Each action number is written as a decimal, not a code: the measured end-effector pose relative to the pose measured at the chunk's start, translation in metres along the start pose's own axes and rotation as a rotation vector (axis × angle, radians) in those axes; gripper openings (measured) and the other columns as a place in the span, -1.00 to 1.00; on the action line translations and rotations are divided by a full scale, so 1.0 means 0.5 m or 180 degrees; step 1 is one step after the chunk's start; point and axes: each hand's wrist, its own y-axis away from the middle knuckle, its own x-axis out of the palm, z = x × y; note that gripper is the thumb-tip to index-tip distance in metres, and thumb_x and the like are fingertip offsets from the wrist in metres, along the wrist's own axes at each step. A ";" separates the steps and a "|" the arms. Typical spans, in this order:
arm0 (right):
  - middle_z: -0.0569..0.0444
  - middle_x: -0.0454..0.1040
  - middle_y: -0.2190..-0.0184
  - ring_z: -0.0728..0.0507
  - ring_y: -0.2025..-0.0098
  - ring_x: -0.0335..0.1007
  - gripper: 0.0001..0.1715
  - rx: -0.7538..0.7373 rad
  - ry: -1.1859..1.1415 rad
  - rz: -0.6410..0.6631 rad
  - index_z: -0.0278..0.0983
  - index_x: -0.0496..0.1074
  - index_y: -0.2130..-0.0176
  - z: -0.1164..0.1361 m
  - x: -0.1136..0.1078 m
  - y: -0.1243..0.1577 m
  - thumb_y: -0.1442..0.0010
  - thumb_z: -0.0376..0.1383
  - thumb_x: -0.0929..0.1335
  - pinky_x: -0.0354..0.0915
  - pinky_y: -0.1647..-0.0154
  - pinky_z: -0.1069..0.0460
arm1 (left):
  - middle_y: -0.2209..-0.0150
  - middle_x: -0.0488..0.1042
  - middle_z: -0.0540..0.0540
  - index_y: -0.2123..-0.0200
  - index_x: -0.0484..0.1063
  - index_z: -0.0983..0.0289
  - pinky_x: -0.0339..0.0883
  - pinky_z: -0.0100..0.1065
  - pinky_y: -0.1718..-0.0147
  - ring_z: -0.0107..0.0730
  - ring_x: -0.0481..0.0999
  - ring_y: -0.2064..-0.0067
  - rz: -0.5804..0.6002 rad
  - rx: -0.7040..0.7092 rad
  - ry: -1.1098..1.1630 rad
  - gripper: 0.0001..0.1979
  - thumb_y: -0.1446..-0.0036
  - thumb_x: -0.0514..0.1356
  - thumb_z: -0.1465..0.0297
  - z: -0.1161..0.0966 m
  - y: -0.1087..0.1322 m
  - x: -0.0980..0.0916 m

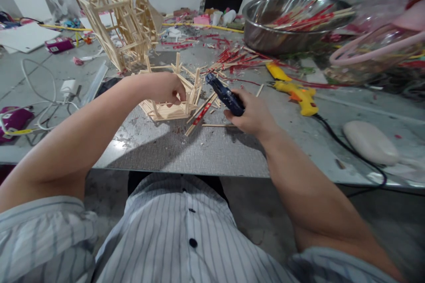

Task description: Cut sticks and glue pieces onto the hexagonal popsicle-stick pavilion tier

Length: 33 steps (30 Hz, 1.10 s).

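A small open frame of light wooden sticks (186, 97) sits on the grey table (206, 150) in front of me. My left hand (164, 88) is curled over its near side, fingers pinched on one of its sticks. My right hand (250, 112) grips a dark blue glue gun (224, 93) whose nozzle points left toward the frame's right corner. Loose sticks (202, 112), some with red wrapping, lie between the frame and my right hand.
A taller stick structure (121, 26) stands at the back left. A steel bowl (265, 31) holds red-tipped sticks at the back right. A yellow glue gun (297, 93) with a black cord, a pale oval stone (370, 141), a white charger (68, 86) and cables lie around.
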 end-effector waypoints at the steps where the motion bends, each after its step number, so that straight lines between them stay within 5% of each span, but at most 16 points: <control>1: -0.08 0.54 0.14 -0.36 0.11 0.50 -0.39 -0.0006 -0.0007 -0.0007 -0.16 0.37 -0.05 -0.001 0.000 0.000 0.05 -0.25 0.38 0.40 0.13 -0.24 | 0.51 0.49 -0.04 0.19 0.62 0.19 0.31 -0.35 0.14 -0.38 0.49 0.35 0.0078 -0.0007 -0.0116 -0.69 0.05 0.23 0.44 -0.004 0.003 -0.002; 11: -0.07 0.55 0.10 -0.38 0.09 0.50 -0.38 -0.0198 -0.0127 -0.0097 -0.13 0.38 -0.05 -0.012 0.004 0.000 0.05 -0.26 0.39 0.40 0.10 -0.28 | 0.41 0.56 -0.03 0.09 0.59 0.16 0.32 -0.37 0.20 -0.42 0.49 0.37 0.0166 -0.0042 -0.0612 -0.64 -0.03 0.18 0.46 -0.021 0.007 -0.001; 16: -0.06 0.55 0.11 -0.37 0.09 0.50 -0.39 -0.0235 -0.0154 -0.0195 -0.12 0.38 -0.05 -0.020 0.010 0.001 0.05 -0.26 0.40 0.40 0.09 -0.28 | 0.49 0.52 -0.06 0.26 0.62 0.18 0.32 -0.34 0.18 -0.41 0.48 0.38 -0.0076 0.0064 -0.0432 -0.73 0.05 0.22 0.53 -0.009 -0.001 0.007; 21: -0.07 0.55 0.13 -0.37 0.13 0.51 -0.38 -0.0216 -0.0155 -0.0255 -0.14 0.37 -0.06 -0.025 0.014 0.001 0.05 -0.24 0.41 0.40 0.12 -0.30 | 0.58 0.42 -0.09 0.46 0.56 0.24 0.36 -0.28 0.15 -0.37 0.50 0.36 -0.0364 0.0500 0.0381 -0.85 0.19 0.30 0.54 0.008 0.012 0.001; 26: -0.08 0.53 0.11 -0.37 0.11 0.50 -0.37 -0.0239 -0.0245 -0.0294 -0.13 0.37 -0.05 -0.024 0.014 0.000 0.06 -0.23 0.42 0.39 0.11 -0.29 | 0.61 0.36 -0.07 0.49 0.44 0.32 0.44 -0.28 0.30 -0.41 0.51 0.46 -0.0872 0.0529 0.1576 -0.87 0.11 0.31 0.60 -0.028 0.061 0.000; 33: 0.00 0.50 0.36 -0.27 0.28 0.49 -0.71 -0.0083 -0.0800 -0.0402 -0.14 0.41 0.15 -0.003 0.009 0.016 -0.16 -0.08 0.33 0.39 0.24 -0.21 | 0.49 0.46 -0.06 0.40 0.30 0.29 0.51 -0.43 0.40 -0.49 0.58 0.43 -0.2013 0.0401 0.3801 -0.81 -0.06 0.30 0.52 -0.099 0.061 0.090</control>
